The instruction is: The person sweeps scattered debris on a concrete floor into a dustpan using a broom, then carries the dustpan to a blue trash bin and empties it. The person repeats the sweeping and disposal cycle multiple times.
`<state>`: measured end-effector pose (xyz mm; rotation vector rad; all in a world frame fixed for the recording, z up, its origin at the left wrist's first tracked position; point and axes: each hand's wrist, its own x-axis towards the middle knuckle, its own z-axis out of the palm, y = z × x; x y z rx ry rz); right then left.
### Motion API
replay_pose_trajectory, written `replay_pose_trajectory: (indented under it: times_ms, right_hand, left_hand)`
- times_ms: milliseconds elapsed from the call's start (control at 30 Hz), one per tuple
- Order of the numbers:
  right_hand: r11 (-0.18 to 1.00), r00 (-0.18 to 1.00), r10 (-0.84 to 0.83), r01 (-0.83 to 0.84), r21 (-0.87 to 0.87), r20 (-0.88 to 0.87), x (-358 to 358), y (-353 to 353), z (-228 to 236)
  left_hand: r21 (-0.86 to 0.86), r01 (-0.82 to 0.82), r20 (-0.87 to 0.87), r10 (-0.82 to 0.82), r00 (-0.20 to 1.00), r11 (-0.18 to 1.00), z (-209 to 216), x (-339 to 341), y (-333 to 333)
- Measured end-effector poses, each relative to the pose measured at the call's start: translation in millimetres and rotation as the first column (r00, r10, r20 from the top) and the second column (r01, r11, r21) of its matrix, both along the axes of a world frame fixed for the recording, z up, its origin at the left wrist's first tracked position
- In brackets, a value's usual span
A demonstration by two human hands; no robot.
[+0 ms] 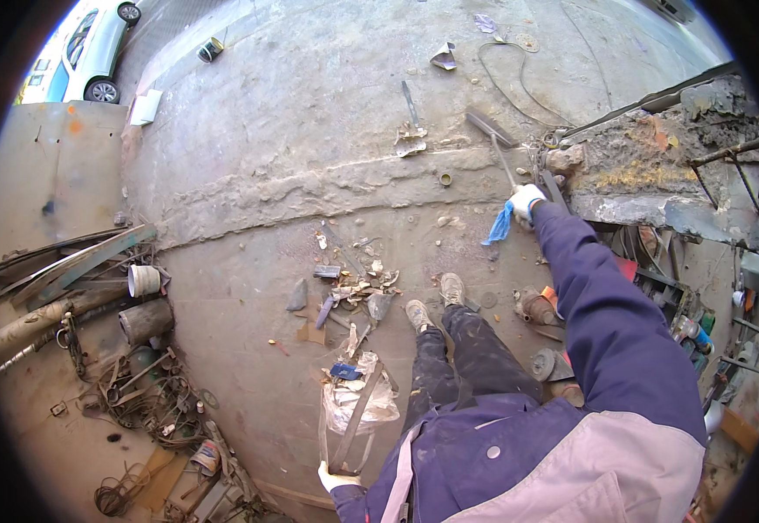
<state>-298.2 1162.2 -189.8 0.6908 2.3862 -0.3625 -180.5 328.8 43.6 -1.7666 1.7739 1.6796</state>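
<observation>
From my remote seat, the biggest thing I read is the grimy concrete floor (pixel 266 131), and on it, ahead of the feet and to their left, a loose debris heap (pixel 364 286) of scraps, flakes and flat pieces. Nearer the body, to the left of the legs, is the loaded scoop (pixel 359 417), apparently a dustpan-like carrier with long flat strips for a handle. I judge it stiff but awkward: the crumpled plastic sheet (pixel 381 408) in it looks light and slippery, and could slide off if the scoop tips, so I'd hold the strips together at their near end and keep it level. That is where the left hand (pixel 338 480), in a white glove, has its fingers closed. The long-handled scraper (pixel 503 161) reaches out ahead on the right, its dark bar-shaped head towards the floor; I expect a rigid, fairly light shaft that feels head-heavy at full reach, best held well back from the bar. The right hand (pixel 526 200), also gloved, has its fingers wrapped round the upper end of that shaft. Smallest is the blue rag (pixel 499 226) hanging beside this grip, limp and soft; how it is attached I can't tell.
</observation>
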Motion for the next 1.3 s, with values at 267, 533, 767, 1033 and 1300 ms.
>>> replay_pose_trajectory:
  times_ms: [267, 533, 767, 1033, 1300]
  right_hand:
    - [0.671, 0.860, -0.499, 0.459, -0.582, 0.102, 21.1, -72.3, 86.3]
    - [0.915, 0.932, -0.316, 0.250, -0.318, -0.176, -35.1, -27.9, 84.1]
    - [0.849, 0.949, -0.302, 0.311, -0.428, 0.091, -101.5, -115.5, 39.0]
    - [0.767, 0.987, -0.120, 0.163, -0.621, 0.110, -52.8, -197.6, 149.8]
    - [0.939, 0.989, -0.023, -0.029, -0.344, -0.147, -107.1, -294.4, 68.8]
  left_hand:
    - [-0.063, -0.048, 0.054, 0.052, 0.997, 0.997, -0.1, 1.5, 0.5]
    - [-0.079, -0.091, 0.035, 0.094, 0.995, 0.993, 1.2, 11.5, -7.7]
    - [-0.057, -0.128, 0.040, 0.130, 0.991, 0.990, 4.9, 35.0, -18.4]
    - [-0.004, -0.248, 0.079, 0.247, 0.966, 0.969, -14.0, 73.0, -80.8]
    - [-0.021, -0.348, -0.065, 0.346, 0.936, 0.937, -26.9, 126.9, -124.5]
